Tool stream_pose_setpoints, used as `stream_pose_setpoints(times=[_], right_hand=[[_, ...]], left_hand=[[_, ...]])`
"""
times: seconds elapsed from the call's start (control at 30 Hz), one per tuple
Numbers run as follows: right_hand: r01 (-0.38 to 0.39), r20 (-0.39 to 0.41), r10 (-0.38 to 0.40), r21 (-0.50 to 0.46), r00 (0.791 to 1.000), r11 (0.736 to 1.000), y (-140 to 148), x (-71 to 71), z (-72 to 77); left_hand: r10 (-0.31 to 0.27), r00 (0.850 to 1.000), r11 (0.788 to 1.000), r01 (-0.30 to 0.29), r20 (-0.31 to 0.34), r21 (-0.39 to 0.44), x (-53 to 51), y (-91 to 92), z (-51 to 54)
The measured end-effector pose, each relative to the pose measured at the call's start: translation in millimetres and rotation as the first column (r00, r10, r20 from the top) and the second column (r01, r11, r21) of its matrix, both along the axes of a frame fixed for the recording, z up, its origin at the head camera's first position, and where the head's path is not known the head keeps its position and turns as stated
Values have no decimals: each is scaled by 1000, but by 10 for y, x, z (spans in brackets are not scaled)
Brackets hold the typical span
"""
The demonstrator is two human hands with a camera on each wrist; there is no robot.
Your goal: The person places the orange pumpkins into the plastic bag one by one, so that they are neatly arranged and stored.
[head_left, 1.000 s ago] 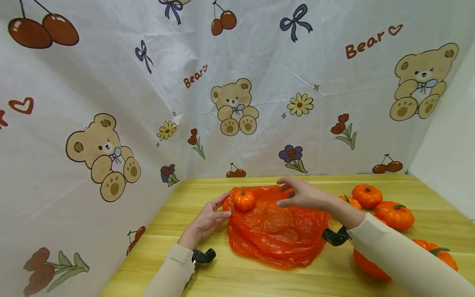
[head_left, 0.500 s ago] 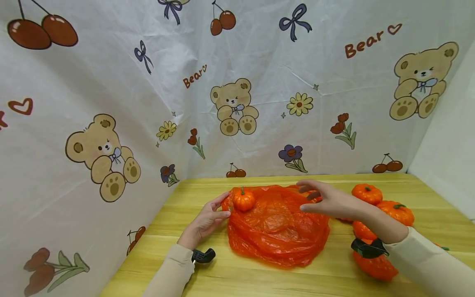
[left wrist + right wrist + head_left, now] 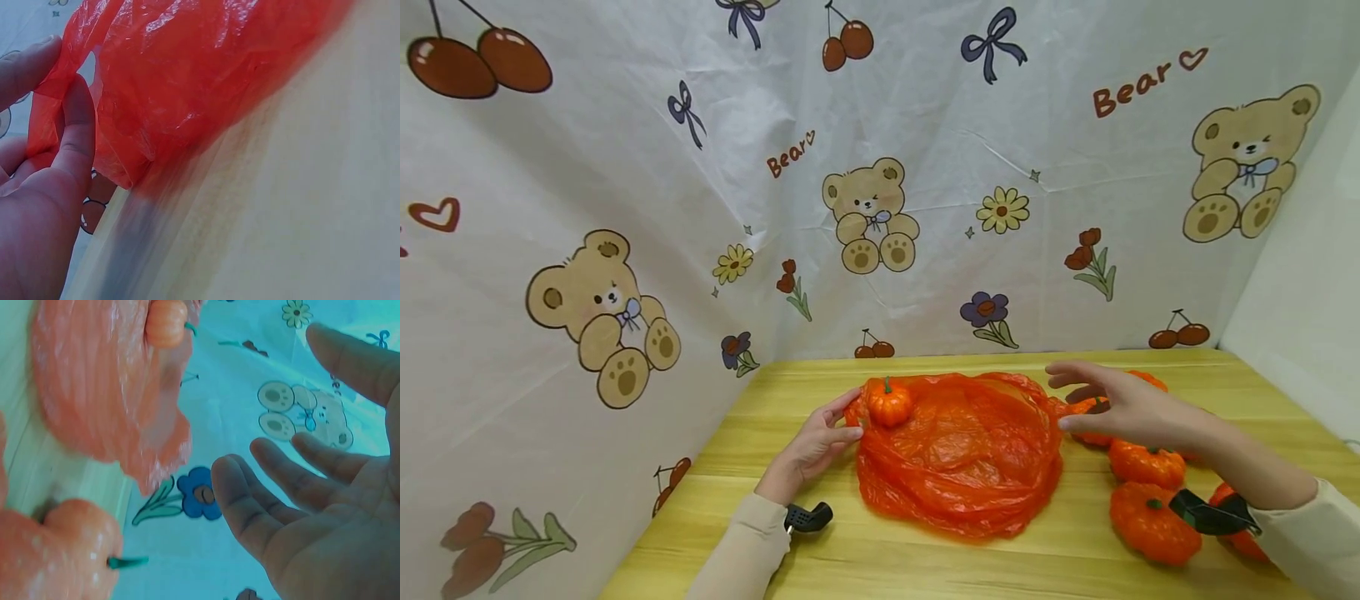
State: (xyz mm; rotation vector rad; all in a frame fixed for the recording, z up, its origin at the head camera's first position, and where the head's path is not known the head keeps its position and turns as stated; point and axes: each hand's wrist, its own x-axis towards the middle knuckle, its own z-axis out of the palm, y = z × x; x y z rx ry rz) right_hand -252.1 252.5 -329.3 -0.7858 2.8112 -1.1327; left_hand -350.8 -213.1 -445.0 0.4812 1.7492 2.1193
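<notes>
Red plastic bag (image 3: 955, 454) lies on the table (image 3: 970, 575), small pumpkin (image 3: 891, 405) at its left corner. Left hand (image 3: 815, 444) pinches the bag; right hand (image 3: 1127, 408), loose and empty, hovers by big pumpkins (image 3: 1153, 525). Reaching seems the step; next, that hand should curl round one.

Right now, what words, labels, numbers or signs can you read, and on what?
"Bear": backdrop, right, beside a heart.
"Bear": backdrop, smaller, beside the central teddy.
Red mark, left edge: cut off, unreadable.
Right wrist view lettering: too blurred.
Bag, pumpkins: no readable text.
</notes>
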Motion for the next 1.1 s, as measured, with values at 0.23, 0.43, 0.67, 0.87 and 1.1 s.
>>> stream_pose_setpoints(times=[0.23, 0.43, 0.67, 0.87, 1.1], right_hand=[[-10, -43, 10, 5, 999, 1000, 277, 56, -59], [-32, -46, 32, 18, 998, 999, 568, 89, -141], [-84, -9, 84, 13, 996, 996, 808, 144, -226], [-45, -78, 49, 47, 996, 998, 981, 209, -335], [-43, -83, 49, 71, 995, 997, 1304, 223, -501]], left_hand=[[7, 1000, 1000, -7, 4, 8, 14, 2, 9], [0, 1000, 1000, 0, 0, 14, 10, 11, 9], [1, 1000, 1000, -1, 5, 19, 4, 10, -7], [1, 1000, 1000, -1, 5, 23, 1, 15, -10], [-35, 999, 999, 35, -30, 19, -12, 13, -18]])
